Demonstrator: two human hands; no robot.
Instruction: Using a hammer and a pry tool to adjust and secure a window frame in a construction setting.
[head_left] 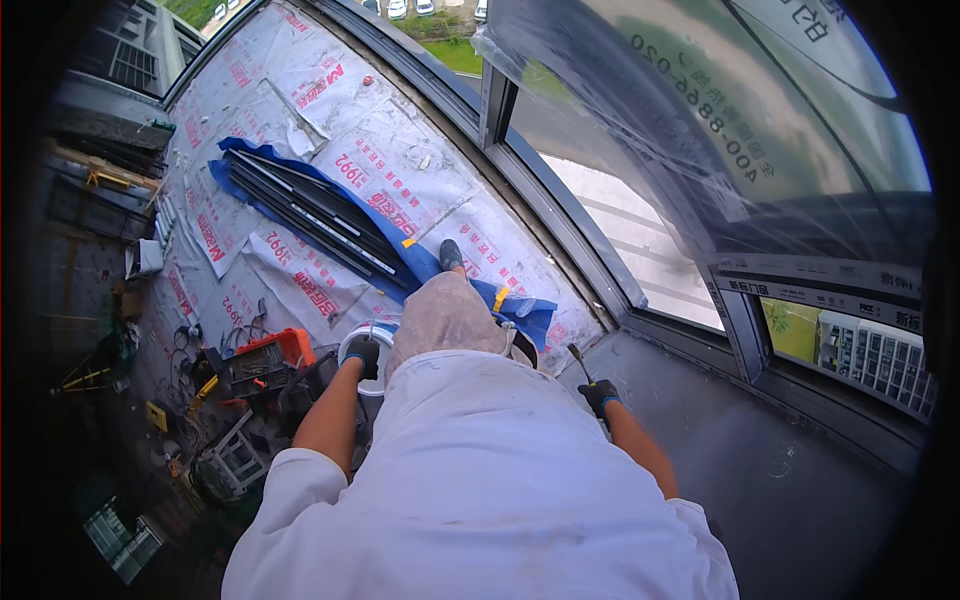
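My left hand (364,356), in a black glove, is closed on a thin handle at a white bucket (375,386) beside my left leg. My right hand (600,398), also gloved, grips a slender tool (585,372) with a dark tip, held out to my right above the grey floor. One of my shoes (450,255) rests by a blue sheet (535,318), on which lie several long dark metal profiles (320,220).
Printed white protective sheeting (230,120) covers the floor ahead. Tools, cables and an orange toolbox (300,348) clutter the left. A framed window (740,330) with plastic-wrapped glass runs along the right, cars and buildings outside. A grey floor (760,450) lies at the lower right.
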